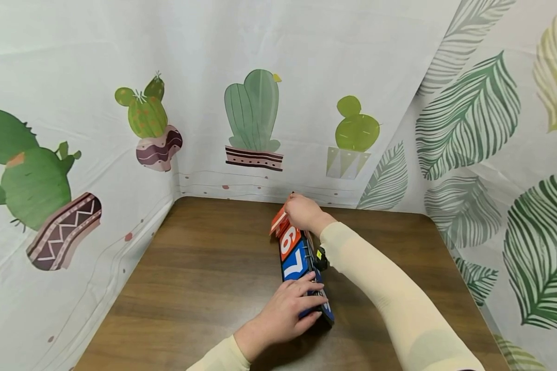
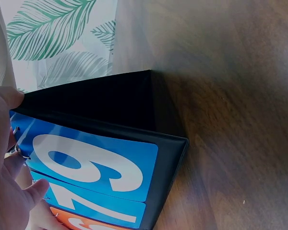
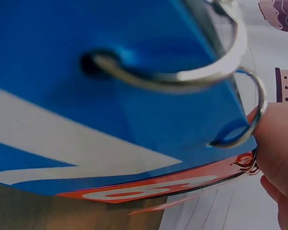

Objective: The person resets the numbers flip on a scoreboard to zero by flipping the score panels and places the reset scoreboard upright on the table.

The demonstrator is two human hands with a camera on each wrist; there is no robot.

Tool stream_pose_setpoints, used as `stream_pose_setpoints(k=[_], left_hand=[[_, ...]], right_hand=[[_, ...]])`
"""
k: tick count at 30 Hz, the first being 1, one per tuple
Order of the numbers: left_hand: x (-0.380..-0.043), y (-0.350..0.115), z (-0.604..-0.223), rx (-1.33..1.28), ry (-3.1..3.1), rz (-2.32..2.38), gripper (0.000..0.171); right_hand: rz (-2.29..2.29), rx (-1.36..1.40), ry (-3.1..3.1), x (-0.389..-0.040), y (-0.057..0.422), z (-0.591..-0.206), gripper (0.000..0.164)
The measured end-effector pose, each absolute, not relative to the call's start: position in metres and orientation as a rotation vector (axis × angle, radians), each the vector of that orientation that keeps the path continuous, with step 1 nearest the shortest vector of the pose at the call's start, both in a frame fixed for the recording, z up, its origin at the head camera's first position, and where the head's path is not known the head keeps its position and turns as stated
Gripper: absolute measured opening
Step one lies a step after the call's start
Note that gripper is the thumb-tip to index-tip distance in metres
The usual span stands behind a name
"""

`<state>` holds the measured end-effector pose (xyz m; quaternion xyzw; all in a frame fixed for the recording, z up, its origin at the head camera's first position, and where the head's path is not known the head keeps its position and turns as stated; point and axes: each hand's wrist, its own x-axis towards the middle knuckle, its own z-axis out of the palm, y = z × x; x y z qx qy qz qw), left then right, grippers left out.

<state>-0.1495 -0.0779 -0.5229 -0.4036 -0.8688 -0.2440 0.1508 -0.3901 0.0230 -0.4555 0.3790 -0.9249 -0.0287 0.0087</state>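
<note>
A tabletop flip scoreboard [image 1: 293,264] with black covers stands tent-like, its blue and red number cards hung on metal rings [image 3: 259,103]. Across the top ridge at the near end lies my left hand [image 1: 288,307], its fingers and thumb holding the ridge beside the rings. From the left wrist, a blue card [image 2: 93,160] with a white digit and the black back panel [image 2: 101,98] show below that hand. At the far end my right hand [image 1: 304,211] pinches a red number card [image 1: 279,219], which is lifted away from the board; its fingertips are partly hidden.
The scoreboard stands on a brown wooden table [image 1: 204,257]. Behind the table hangs a white cloth [image 1: 199,46] printed with cacti, and a leaf-printed cloth [image 1: 469,118] hangs on the right. A small black object with a yellow mark [image 1: 321,257] shows at the right wrist.
</note>
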Motion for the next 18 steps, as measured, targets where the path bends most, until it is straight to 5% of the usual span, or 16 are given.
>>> stream_pose_setpoints(k=[18], left_hand=[[-0.1509,-0.0804,-0.526,-1.177,-2.455,-0.646,0.029]], right_hand=[[-0.204,1.226,-2.836,-0.3886,0.0218,-0.4516,0.02]])
